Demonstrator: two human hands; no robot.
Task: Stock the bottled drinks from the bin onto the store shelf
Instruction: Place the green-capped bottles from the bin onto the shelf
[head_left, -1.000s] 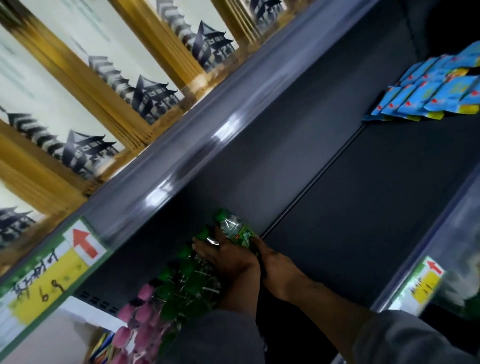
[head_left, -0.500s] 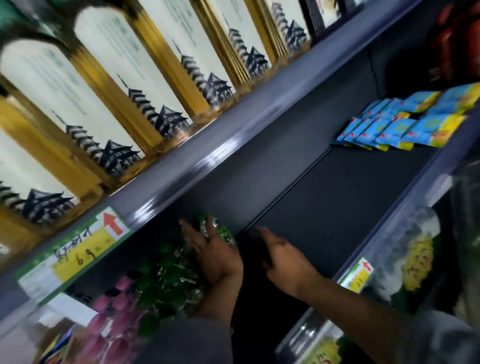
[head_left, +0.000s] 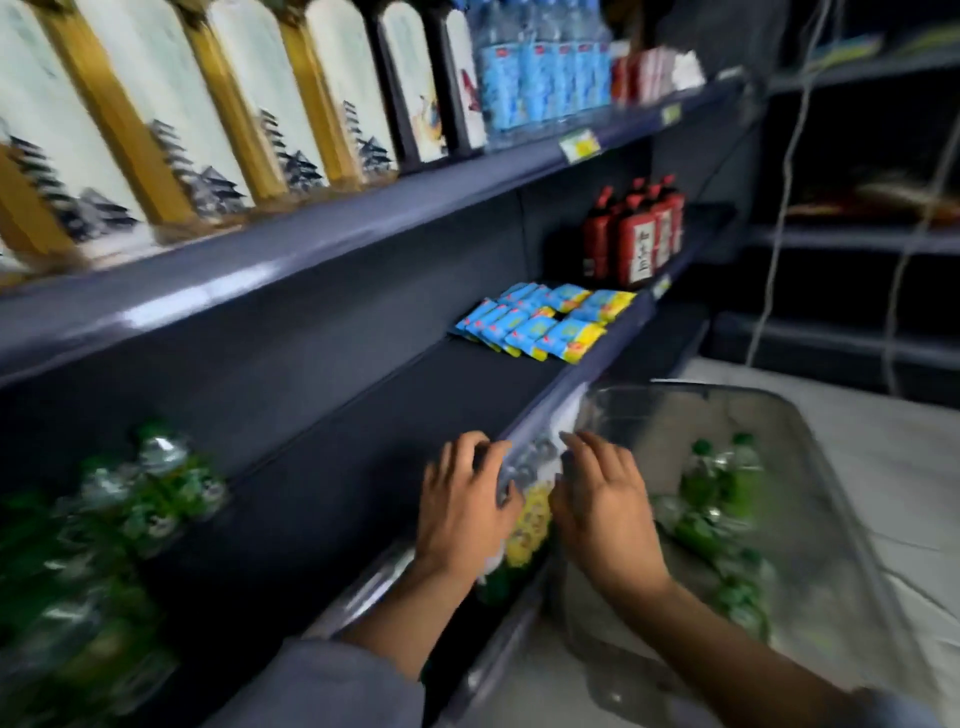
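Now that both hands have come away from the cluster of green bottles they were settling a second ago, the placing step looks done and the next fetch has begun. The left hand (head_left: 462, 509) and the right hand (head_left: 605, 506) hover side by side over the front edge of the shelf (head_left: 363, 467), each grip spread and holding nothing, fingers loosely fanned. Just right of them sits the clear bin (head_left: 810, 447), with several green bottles in the bin (head_left: 719, 493) lying loose; the right hand is nearest its rim. On the shelf to the far left stand the stocked green bottles (head_left: 156, 488), blurred, well apart from both hands. Farther along the same shelf lie blue packets (head_left: 545, 325), then red bottles (head_left: 636, 239). Judging by the bin, more loads remain.
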